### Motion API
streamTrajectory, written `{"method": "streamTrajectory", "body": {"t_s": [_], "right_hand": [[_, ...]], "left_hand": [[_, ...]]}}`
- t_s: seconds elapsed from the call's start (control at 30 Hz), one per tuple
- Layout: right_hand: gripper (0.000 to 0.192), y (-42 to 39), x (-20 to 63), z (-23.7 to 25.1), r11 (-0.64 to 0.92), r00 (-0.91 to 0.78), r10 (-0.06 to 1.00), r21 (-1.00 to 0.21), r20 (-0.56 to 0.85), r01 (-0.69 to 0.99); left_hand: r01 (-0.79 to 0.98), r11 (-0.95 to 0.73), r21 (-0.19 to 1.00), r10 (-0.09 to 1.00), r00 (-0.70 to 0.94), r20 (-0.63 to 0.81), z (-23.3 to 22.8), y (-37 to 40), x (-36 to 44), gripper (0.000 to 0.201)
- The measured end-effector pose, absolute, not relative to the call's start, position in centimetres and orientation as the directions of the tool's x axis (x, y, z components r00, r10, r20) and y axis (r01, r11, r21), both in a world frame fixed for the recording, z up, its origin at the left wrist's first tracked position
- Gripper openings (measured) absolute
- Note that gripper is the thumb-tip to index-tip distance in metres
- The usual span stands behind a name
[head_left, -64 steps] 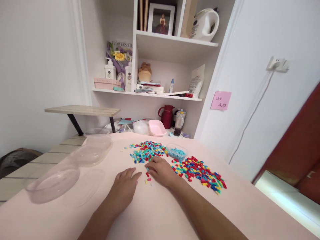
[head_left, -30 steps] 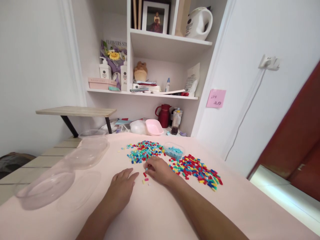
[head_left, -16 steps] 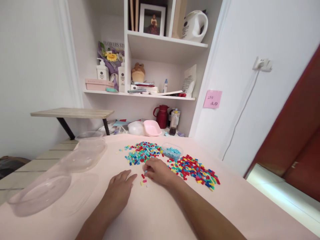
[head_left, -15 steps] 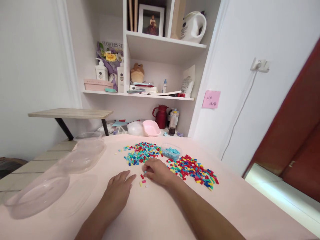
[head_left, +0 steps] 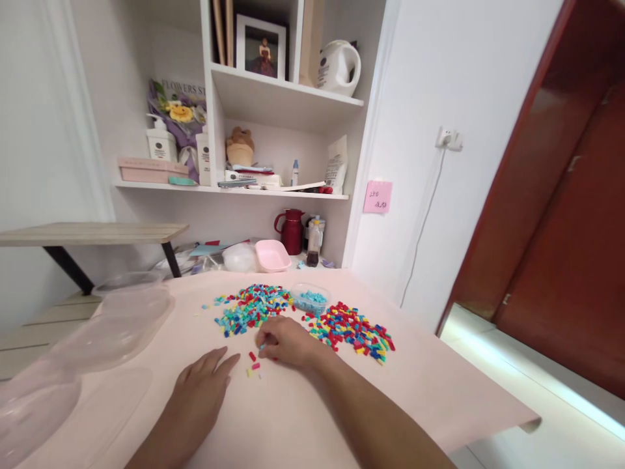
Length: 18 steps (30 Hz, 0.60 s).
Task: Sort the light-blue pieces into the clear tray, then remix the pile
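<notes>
From the head camera, the right hand [head_left: 288,340] is pinching a small blue bead [head_left: 262,347] between closed fingertips, just near of the left bead pile [head_left: 249,306]. The left hand [head_left: 200,391] is lying flat and open on the table [head_left: 439,404]. The tiny bead is risking slipping loose, or the wrist brushing the right bead pile [head_left: 351,329] and scattering it.

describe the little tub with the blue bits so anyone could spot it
On the pink table, two heaps of mixed beads lie beyond the right hand. The tub sits between them at the far edge. It is clear, and holds only light blue beads.
</notes>
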State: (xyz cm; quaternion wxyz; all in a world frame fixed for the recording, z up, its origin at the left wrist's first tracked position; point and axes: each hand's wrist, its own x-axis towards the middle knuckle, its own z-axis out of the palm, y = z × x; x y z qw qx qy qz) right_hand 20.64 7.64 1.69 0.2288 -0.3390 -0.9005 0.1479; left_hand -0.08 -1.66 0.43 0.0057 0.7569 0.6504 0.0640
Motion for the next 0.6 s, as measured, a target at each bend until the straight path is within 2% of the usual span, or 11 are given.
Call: {"method": "streamTrajectory", "body": {"t_s": [0.3, 0.5, 0.6], "right_hand": [[0.014, 8.6, 22.8, 2.1, 0.614, -0.564, 0.777, -0.536, 0.281, 0.579], [0.009, 10.1, 25.8, 3.1, 0.585, -0.358, 0.805, -0.534, 0.473, 0.61], [0.007, 10.8, 27.2, 3.5, 0.539, -0.157, 0.779, -0.522, 0.607, 0.661]], "left_hand": [[0.989, -0.138, 0.047, 0.99, 0.136, 0.043, 0.8, -1.7, 0.2, 0.051], [0.989, -0.138, 0.056, 0.99, 0.136, 0.029, 1.2, -1.9, 0.3, 0.051], [0.99, -0.128, 0.064, 0.992, 0.127, 0.024, 1.1, -1.9, 0.3, 0.051]]}}
